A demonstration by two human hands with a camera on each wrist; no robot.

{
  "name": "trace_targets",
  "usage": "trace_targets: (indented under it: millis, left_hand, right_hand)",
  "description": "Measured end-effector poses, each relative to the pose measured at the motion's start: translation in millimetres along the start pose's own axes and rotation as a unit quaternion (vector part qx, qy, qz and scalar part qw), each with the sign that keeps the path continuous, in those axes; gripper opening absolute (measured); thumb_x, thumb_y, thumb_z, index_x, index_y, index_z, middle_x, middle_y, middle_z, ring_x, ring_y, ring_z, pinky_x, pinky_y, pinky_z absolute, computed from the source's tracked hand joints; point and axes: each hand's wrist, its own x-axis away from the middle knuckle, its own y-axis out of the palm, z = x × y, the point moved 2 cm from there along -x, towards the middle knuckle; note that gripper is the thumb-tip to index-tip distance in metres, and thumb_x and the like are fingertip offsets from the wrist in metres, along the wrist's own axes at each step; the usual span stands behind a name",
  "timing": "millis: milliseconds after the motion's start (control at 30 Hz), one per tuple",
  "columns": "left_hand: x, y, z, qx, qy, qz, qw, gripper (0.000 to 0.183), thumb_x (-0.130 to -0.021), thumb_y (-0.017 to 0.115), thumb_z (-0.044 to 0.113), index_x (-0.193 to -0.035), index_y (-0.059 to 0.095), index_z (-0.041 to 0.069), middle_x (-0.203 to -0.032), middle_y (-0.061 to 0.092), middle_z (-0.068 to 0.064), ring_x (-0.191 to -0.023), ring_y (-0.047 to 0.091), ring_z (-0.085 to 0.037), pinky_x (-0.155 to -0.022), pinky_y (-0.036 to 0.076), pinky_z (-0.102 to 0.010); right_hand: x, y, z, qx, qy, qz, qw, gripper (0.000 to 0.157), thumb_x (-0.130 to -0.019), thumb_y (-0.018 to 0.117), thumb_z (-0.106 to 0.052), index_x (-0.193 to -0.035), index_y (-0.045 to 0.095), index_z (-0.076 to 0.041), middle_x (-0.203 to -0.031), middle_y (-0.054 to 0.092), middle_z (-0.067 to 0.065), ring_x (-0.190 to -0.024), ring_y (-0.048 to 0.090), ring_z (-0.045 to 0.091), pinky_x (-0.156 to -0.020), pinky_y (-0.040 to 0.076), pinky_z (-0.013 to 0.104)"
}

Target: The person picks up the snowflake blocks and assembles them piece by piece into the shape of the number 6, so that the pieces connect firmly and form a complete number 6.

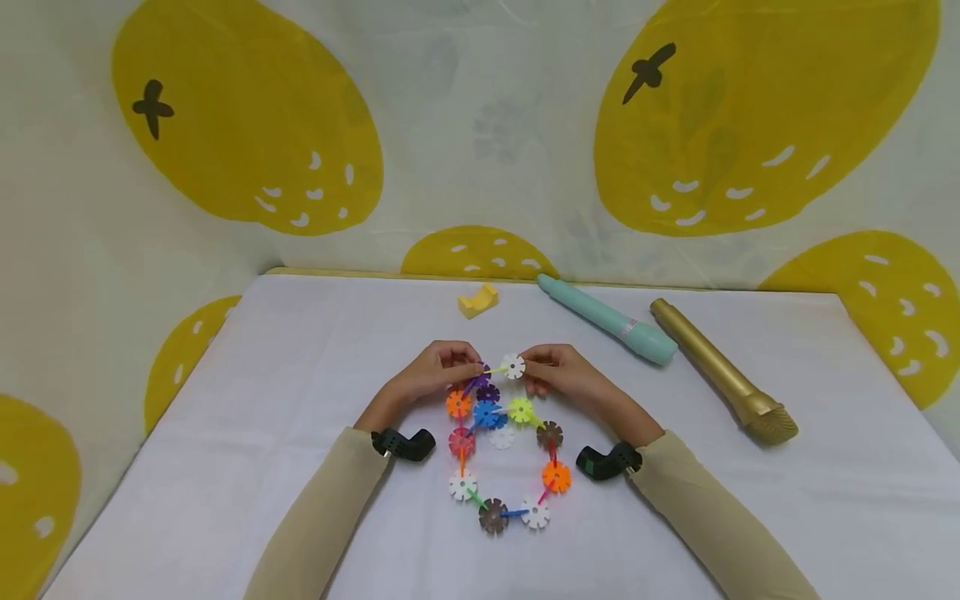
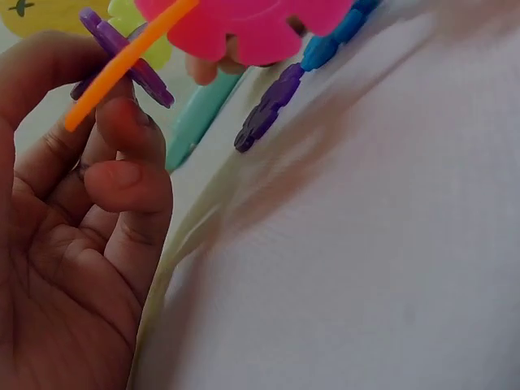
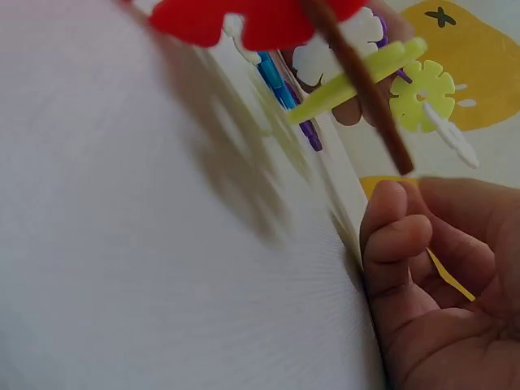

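Observation:
A chain of colourful notched plastic discs, slotted edge to edge, forms a loop between both hands. My left hand [image 1: 438,369] pinches a purple disc [image 2: 150,81] at the loop's upper left. Opposite it, my right hand [image 1: 566,372] pinches the edge of a white disc [image 1: 513,366], with a thin yellow disc [image 3: 422,95] slotted between the white and purple ones. Nearer me hang an orange disc [image 1: 557,477], a brown disc [image 1: 493,517] and a pink-red disc [image 1: 462,442]. A blue disc [image 1: 487,414] joins a yellow-green disc [image 1: 521,410] across the middle.
Behind the hands on the white-covered table [image 1: 315,333] lie a small yellow curved block [image 1: 477,301], a mint-green microphone [image 1: 607,319] and a gold microphone [image 1: 720,371]. A lemon-patterned cloth [image 1: 465,125] hangs at the back. Each wrist wears a black camera [image 1: 405,444].

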Motion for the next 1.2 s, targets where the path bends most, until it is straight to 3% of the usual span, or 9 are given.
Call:
trace_targets:
  millis: [233, 433, 667, 867, 1067, 1200]
  left_hand:
    - [1.0, -4.3, -4.6, 0.035, 0.009, -0.026, 0.999, 0.012, -0.093, 0.059, 0.006, -0.096, 0.062, -0.006, -0.072, 0.056, -0.002, -0.06, 0.046, -0.012, -0.056, 0.041, -0.021]
    - [0.4, -1.7, -4.3, 0.04, 0.022, -0.039, 0.9982, 0.013, -0.092, 0.058, 0.002, -0.097, 0.062, -0.01, -0.074, 0.059, 0.002, -0.064, 0.048, -0.01, -0.06, 0.042, -0.02]
    - [0.1, 1.6, -3.9, 0.038, 0.019, -0.045, 0.9981, 0.014, -0.092, 0.058, 0.002, -0.097, 0.061, -0.01, -0.074, 0.059, 0.001, -0.065, 0.049, -0.011, -0.061, 0.042, -0.021]
    - [0.3, 1.2, -2.1, 0.035, 0.016, -0.043, 0.9983, 0.015, -0.092, 0.059, 0.005, -0.097, 0.061, -0.009, -0.074, 0.058, 0.002, -0.066, 0.049, -0.011, -0.061, 0.042, -0.021]
    - [1.2, -0.1, -1.1, 0.033, 0.015, -0.044, 0.9984, 0.014, -0.092, 0.058, 0.004, -0.097, 0.061, -0.009, -0.073, 0.057, 0.001, -0.063, 0.047, -0.011, -0.059, 0.04, -0.021]
    - [2.2, -0.6, -0.6, 0.036, 0.012, -0.045, 0.9982, 0.014, -0.091, 0.059, 0.004, -0.097, 0.061, -0.009, -0.074, 0.058, 0.001, -0.065, 0.048, -0.012, -0.06, 0.04, -0.021]
  right_hand:
    - [-10.1, 2.2, -6.3, 0.106, -0.007, -0.053, 0.993, 0.025, -0.089, 0.068, -0.005, -0.111, 0.064, 0.006, -0.071, 0.059, 0.001, -0.062, 0.051, 0.013, -0.062, 0.043, 0.023]
    - [-22.4, 6.5, -11.8, 0.153, -0.031, -0.079, 0.985, 0.028, -0.081, 0.076, -0.001, -0.108, 0.071, 0.001, -0.088, 0.067, 0.002, -0.069, 0.048, 0.013, -0.063, 0.04, 0.023]
    - [-28.0, 13.5, -15.7, 0.243, -0.114, -0.144, 0.952, 0.032, -0.079, 0.081, -0.007, -0.109, 0.072, -0.002, -0.107, 0.07, 0.009, -0.101, 0.058, 0.02, -0.094, 0.044, 0.035]
    - [-27.6, 16.8, -21.7, 0.294, -0.139, -0.16, 0.932, 0.023, -0.08, 0.08, -0.009, -0.101, 0.07, -0.003, -0.104, 0.065, 0.007, -0.104, 0.058, 0.024, -0.098, 0.042, 0.04]
    - [-27.3, 17.7, -22.6, 0.306, -0.12, -0.153, 0.932, 0.029, -0.081, 0.08, -0.012, -0.107, 0.07, -0.004, -0.105, 0.065, 0.006, -0.105, 0.057, 0.024, -0.097, 0.043, 0.043]
    - [-27.3, 16.9, -19.9, 0.297, -0.119, -0.147, 0.936, 0.03, -0.081, 0.08, -0.012, -0.108, 0.069, -0.004, -0.106, 0.065, 0.006, -0.103, 0.056, 0.022, -0.094, 0.044, 0.038]
